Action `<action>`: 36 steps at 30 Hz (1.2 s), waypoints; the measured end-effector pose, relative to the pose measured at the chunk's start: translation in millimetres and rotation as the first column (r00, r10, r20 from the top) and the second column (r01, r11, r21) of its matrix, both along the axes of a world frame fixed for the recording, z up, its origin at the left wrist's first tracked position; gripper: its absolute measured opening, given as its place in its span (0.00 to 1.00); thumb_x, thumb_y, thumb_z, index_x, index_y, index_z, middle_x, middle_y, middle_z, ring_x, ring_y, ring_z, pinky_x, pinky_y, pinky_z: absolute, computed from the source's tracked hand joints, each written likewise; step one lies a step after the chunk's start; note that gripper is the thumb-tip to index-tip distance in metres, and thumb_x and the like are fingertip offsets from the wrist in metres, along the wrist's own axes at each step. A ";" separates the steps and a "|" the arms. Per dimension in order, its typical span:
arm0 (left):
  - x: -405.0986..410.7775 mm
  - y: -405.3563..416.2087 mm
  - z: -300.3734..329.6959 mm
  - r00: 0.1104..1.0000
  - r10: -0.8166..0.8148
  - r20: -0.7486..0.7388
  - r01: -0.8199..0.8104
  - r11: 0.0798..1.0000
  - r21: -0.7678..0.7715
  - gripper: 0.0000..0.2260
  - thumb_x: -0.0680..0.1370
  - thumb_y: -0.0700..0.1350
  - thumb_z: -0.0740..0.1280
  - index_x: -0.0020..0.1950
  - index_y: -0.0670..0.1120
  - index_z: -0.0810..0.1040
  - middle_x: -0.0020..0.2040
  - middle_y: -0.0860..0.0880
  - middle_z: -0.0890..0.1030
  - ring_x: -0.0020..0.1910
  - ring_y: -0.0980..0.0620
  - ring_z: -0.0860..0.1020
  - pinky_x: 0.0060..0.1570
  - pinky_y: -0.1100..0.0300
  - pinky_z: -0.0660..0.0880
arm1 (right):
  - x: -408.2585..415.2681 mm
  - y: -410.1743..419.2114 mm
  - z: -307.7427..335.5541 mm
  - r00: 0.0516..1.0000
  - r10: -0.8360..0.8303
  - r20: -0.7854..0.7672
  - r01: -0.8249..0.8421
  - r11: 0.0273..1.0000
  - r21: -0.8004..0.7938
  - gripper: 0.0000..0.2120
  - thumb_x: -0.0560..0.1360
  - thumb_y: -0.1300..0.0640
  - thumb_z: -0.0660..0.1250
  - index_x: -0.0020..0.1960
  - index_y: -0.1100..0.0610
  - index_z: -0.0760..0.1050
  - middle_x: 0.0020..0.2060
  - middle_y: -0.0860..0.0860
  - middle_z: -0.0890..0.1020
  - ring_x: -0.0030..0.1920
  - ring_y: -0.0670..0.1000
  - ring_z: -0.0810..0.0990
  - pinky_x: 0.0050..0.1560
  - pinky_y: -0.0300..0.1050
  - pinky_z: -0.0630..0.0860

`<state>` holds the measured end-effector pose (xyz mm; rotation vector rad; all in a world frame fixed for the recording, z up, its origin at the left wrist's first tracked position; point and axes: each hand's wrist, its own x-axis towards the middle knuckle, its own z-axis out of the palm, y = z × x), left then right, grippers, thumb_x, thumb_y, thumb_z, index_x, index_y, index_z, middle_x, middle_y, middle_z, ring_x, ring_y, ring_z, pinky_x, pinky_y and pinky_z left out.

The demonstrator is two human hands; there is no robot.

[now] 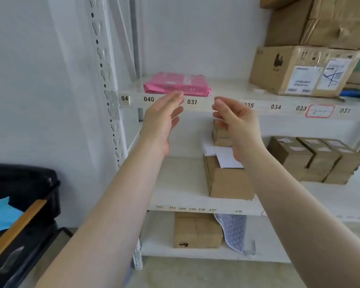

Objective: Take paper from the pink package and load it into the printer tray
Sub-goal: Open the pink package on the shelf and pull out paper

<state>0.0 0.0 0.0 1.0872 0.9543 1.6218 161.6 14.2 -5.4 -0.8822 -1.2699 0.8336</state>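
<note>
A pink package [177, 83] of paper lies flat near the left end of a white shelf [233, 90], above labels 040 and 037. My left hand [161, 121] is raised in front of the shelf edge, fingers spread, its fingertips just below the package's front. My right hand [235, 123] is held up to the right of it, fingers curled loosely and apart, holding nothing. Neither hand touches the package. No printer tray is in view.
Cardboard boxes [303, 71] stand at the right of the same shelf, with more boxes [229, 179] on the shelf below and on the bottom shelf [196, 230]. A black bin [19, 196] holding something blue sits at lower left. The white rack upright [110, 96] rises left of the package.
</note>
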 end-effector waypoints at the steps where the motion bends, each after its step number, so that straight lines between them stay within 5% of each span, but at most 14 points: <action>1: -4.2 8.4 -0.1 1.000 0.002 -0.008 -0.002 1.000 0.006 0.18 0.75 0.51 0.69 0.63 0.48 0.77 0.59 0.50 0.82 0.58 0.53 0.79 0.61 0.58 0.73 | -4.1 9.3 -0.3 1.000 -0.021 0.013 0.021 1.000 0.002 0.13 0.73 0.52 0.71 0.56 0.55 0.80 0.42 0.47 0.83 0.43 0.45 0.81 0.43 0.38 0.77; 6: -33.0 76.8 13.0 0.989 0.019 -0.144 0.001 0.990 0.139 0.14 0.73 0.49 0.72 0.57 0.51 0.79 0.54 0.53 0.82 0.55 0.56 0.79 0.59 0.61 0.73 | -20.5 76.0 10.0 0.980 -0.153 0.130 0.142 0.985 0.095 0.15 0.72 0.53 0.73 0.57 0.56 0.80 0.45 0.50 0.83 0.44 0.43 0.79 0.47 0.35 0.77; 10: -50.8 137.6 34.5 0.948 0.077 -0.307 0.009 0.963 0.268 0.18 0.72 0.41 0.74 0.60 0.43 0.78 0.53 0.48 0.82 0.51 0.56 0.80 0.50 0.70 0.76 | -24.0 131.8 25.5 0.926 -0.279 0.253 0.231 0.952 0.202 0.16 0.70 0.55 0.74 0.56 0.57 0.80 0.45 0.50 0.83 0.46 0.45 0.79 0.52 0.37 0.76; 16: -44.3 216.6 43.2 0.622 0.116 -0.774 0.181 0.941 0.286 0.19 0.68 0.48 0.77 0.56 0.46 0.81 0.50 0.52 0.82 0.49 0.57 0.79 0.56 0.62 0.75 | -22.1 191.1 23.4 0.805 -0.340 0.486 0.277 0.940 0.199 0.18 0.66 0.50 0.76 0.55 0.52 0.81 0.48 0.45 0.82 0.51 0.45 0.77 0.50 0.36 0.73; 22: -29.3 259.3 39.7 0.420 0.169 -0.892 0.208 0.938 0.276 0.09 0.66 0.51 0.77 0.43 0.51 0.83 0.41 0.54 0.84 0.37 0.58 0.78 0.48 0.53 0.79 | -7.4 218.9 24.1 0.744 -0.316 0.588 0.225 0.948 0.224 0.12 0.66 0.52 0.76 0.48 0.53 0.83 0.42 0.47 0.84 0.46 0.47 0.81 0.47 0.39 0.77; 28: -29.7 270.7 50.2 0.492 0.012 -0.871 0.216 0.967 0.135 0.08 0.64 0.48 0.79 0.38 0.50 0.83 0.26 0.58 0.78 0.27 0.65 0.73 0.31 0.71 0.68 | -1.7 224.6 28.2 0.729 -0.231 0.644 0.086 0.965 0.249 0.17 0.63 0.55 0.77 0.50 0.54 0.78 0.43 0.47 0.82 0.45 0.47 0.80 0.44 0.46 0.78; 31: -29.8 275.2 57.5 0.480 -0.070 -0.875 0.194 0.981 0.027 0.10 0.63 0.49 0.79 0.41 0.51 0.84 0.32 0.59 0.79 0.35 0.65 0.74 0.36 0.70 0.68 | 2.6 224.6 29.5 0.710 -0.178 0.681 -0.009 0.965 0.261 0.23 0.61 0.57 0.78 0.53 0.58 0.74 0.48 0.50 0.81 0.50 0.51 0.79 0.46 0.52 0.78; 36: -30.0 280.1 59.8 0.481 -0.148 -0.864 0.179 0.981 -0.068 0.10 0.61 0.52 0.80 0.37 0.54 0.83 0.36 0.58 0.80 0.41 0.61 0.75 0.45 0.65 0.69 | 4.8 231.2 29.1 0.703 -0.193 0.684 -0.036 0.951 0.306 0.12 0.65 0.55 0.77 0.44 0.59 0.78 0.41 0.49 0.81 0.46 0.51 0.79 0.46 0.54 0.77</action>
